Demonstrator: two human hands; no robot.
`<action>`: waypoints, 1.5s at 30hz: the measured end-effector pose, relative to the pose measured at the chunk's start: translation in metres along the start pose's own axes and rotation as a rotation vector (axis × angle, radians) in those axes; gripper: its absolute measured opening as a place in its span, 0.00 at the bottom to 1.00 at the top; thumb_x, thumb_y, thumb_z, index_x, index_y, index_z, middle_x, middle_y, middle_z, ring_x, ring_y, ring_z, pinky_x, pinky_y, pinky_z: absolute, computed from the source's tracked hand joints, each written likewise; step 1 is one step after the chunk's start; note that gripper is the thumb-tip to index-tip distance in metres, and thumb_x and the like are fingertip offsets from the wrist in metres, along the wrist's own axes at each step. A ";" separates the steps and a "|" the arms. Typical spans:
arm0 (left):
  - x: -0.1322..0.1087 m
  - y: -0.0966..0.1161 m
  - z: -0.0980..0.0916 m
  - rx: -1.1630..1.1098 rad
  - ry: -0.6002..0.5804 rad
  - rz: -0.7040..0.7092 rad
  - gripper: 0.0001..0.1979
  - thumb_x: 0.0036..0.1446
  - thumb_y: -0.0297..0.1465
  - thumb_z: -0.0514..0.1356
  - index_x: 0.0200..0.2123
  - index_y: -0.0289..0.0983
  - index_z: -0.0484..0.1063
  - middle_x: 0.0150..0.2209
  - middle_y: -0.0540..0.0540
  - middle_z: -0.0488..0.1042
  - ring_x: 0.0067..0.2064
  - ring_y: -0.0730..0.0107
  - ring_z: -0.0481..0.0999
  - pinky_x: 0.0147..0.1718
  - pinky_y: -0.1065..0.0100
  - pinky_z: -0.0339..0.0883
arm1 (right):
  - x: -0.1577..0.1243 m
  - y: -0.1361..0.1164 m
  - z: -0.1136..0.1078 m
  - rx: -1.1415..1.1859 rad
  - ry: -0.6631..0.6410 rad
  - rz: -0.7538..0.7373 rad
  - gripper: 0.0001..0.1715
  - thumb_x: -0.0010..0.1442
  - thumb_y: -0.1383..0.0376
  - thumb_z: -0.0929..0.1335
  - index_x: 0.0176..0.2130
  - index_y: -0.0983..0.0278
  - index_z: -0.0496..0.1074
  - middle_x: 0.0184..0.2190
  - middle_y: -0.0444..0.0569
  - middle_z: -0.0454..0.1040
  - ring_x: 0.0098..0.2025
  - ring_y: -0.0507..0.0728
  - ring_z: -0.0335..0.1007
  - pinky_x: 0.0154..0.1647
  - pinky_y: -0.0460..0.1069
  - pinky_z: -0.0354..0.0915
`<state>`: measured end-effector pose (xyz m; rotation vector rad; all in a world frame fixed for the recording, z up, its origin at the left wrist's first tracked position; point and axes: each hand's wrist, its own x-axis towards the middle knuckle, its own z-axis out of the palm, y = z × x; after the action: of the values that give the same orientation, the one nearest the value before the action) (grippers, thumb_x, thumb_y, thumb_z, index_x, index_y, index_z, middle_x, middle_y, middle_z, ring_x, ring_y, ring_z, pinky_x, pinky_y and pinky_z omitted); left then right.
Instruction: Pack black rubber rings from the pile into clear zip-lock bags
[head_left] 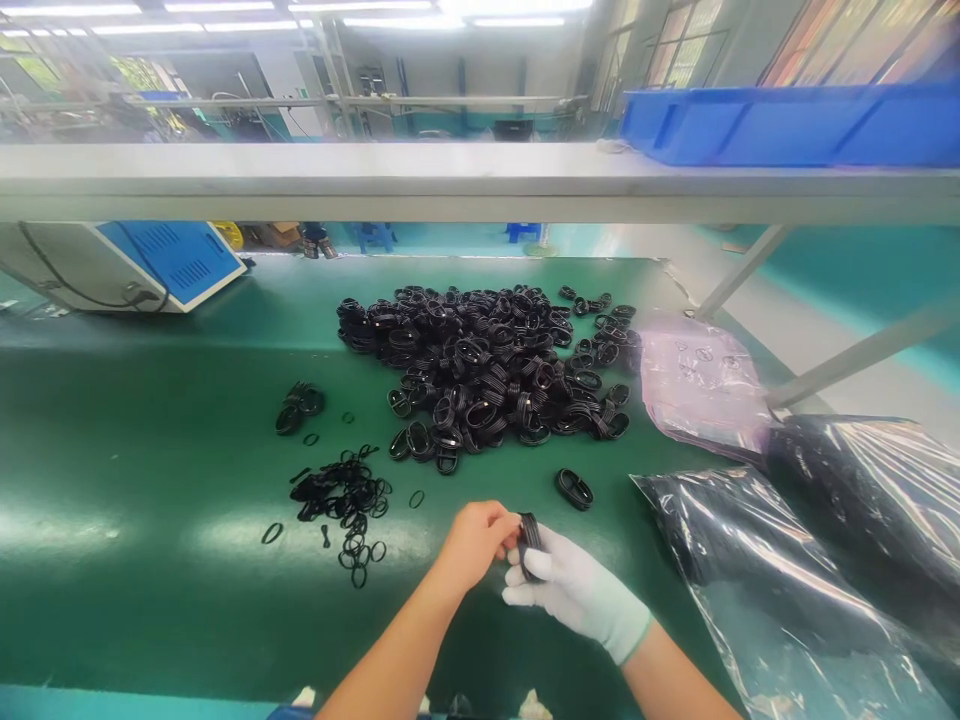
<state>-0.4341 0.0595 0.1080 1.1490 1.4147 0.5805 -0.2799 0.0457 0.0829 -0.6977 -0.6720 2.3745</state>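
Glossy green tabletop [187,430] underlies white-gloved fingers [538,564] holding coiled black cable [530,534].

Strip lights [517,21], a broad green workbench [187,420] and heaped cable coils [487,350] mark a factory workshop.

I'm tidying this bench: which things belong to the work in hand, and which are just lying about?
Seemingly in the work:
- Coil, in the gloved right hand, left hand at its edge
- Coil pile
- Black loops, probably

Seemingly lying about:
- Blue bin
- Box
- Bags: untouched, role unclear
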 end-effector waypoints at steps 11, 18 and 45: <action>0.002 -0.008 0.008 0.398 0.317 0.380 0.15 0.49 0.21 0.49 0.33 0.41 0.72 0.32 0.50 0.69 0.34 0.75 0.69 0.37 0.72 0.63 | 0.004 -0.001 0.016 0.070 0.037 -0.040 0.16 0.55 0.57 0.65 0.41 0.64 0.64 0.33 0.46 0.64 0.34 0.51 0.65 0.37 0.52 0.64; 0.005 -0.006 0.010 0.412 0.287 0.434 0.15 0.49 0.20 0.49 0.33 0.40 0.71 0.33 0.50 0.70 0.35 0.75 0.69 0.37 0.73 0.63 | 0.005 -0.003 0.011 0.008 0.078 -0.063 0.15 0.50 0.62 0.70 0.37 0.65 0.66 0.31 0.45 0.64 0.31 0.50 0.62 0.28 0.48 0.64; 0.043 0.002 -0.002 0.789 0.132 0.088 0.13 0.53 0.29 0.51 0.43 0.43 0.66 0.44 0.50 0.67 0.41 0.70 0.70 0.35 0.70 0.59 | 0.016 -0.053 -0.067 -1.903 0.407 -0.067 0.36 0.47 0.78 0.59 0.52 0.50 0.62 0.53 0.41 0.63 0.56 0.57 0.50 0.52 0.51 0.49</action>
<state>-0.4294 0.0988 0.0906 1.8190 1.7778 0.1392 -0.2308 0.1139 0.0597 -1.6242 -2.5375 0.7547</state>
